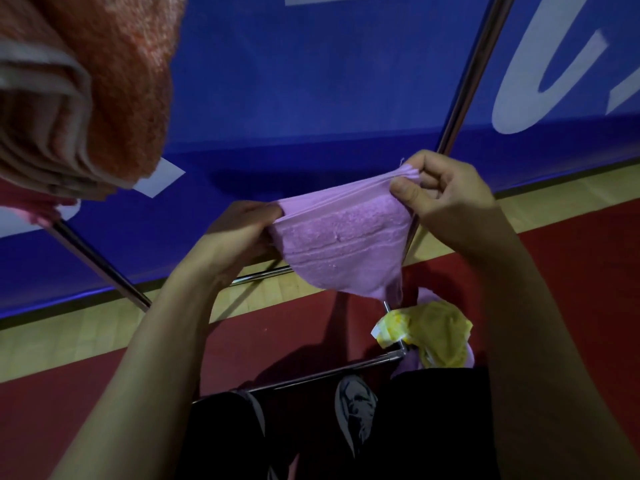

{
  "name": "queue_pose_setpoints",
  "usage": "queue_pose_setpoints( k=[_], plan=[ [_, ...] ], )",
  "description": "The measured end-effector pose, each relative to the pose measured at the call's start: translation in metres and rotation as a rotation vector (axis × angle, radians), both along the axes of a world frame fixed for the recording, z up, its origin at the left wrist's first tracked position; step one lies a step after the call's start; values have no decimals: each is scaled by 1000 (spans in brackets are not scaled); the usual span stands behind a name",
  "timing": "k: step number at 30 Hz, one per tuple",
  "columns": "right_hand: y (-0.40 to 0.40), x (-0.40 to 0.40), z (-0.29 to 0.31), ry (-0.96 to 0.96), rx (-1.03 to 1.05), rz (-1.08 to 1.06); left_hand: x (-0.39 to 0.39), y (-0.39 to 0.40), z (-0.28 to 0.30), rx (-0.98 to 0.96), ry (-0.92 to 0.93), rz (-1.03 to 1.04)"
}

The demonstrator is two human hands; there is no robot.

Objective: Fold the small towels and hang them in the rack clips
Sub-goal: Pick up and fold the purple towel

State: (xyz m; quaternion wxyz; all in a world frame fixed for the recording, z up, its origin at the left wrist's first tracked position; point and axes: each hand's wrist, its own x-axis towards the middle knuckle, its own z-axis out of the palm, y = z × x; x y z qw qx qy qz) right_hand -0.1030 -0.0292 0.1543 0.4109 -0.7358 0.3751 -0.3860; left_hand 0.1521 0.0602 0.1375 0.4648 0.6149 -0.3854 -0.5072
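blue banner (311, 81) with white lettering fills the background behind the rack, standing on a floor (104, 358) of pale wood strip and red surface. it is backdrop only.

metal rack (474, 74): shiny tubes run diagonally on both sides, and a lower bar crosses near the person's knees. the frame stands between the person and the banner, so likely positioned for reach at chest height. no clips can be made out in this view.

orange towel (114, 81), upper left, very close to the camera, draped in thick folds with paler layers beneath it; judged to be already hung on the rack, though the attachment is hidden.

purple towel (343, 244), centre, held up in the air in front of the rack, well above the floor. top edge pulled taut, lower part sagging to a point. judgement: stretched this way to align edges for a fold, fold not yet finished.

yellow towel (440, 337) with a purple cloth under it, bunched at the corner of the lower bar; probably waiting its turn.

left hand (242, 230): fingers curled round the left end of the purple towel, gripping.

right hand (446, 195): thumb and curled fingers pinching the gathered right corner, raised slightly higher than the left.
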Motion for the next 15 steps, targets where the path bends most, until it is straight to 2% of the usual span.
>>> queue_pose_setpoints(
  k=[3, 9, 12, 15],
  plan=[
    [0, 1, 1, 9, 17, 5, 1, 0, 2, -62, 106, 8],
    [4, 13, 4, -10, 33, 17, 1, -2, 0, -99, 133, -64],
    [9, 25, 4, -2, 13, 41, 2, -6, -1, -118, 73, 73],
    [15, 33, 2, -24, 58, 56, 8, -11, -4, -121, 90, 217]
  ],
)
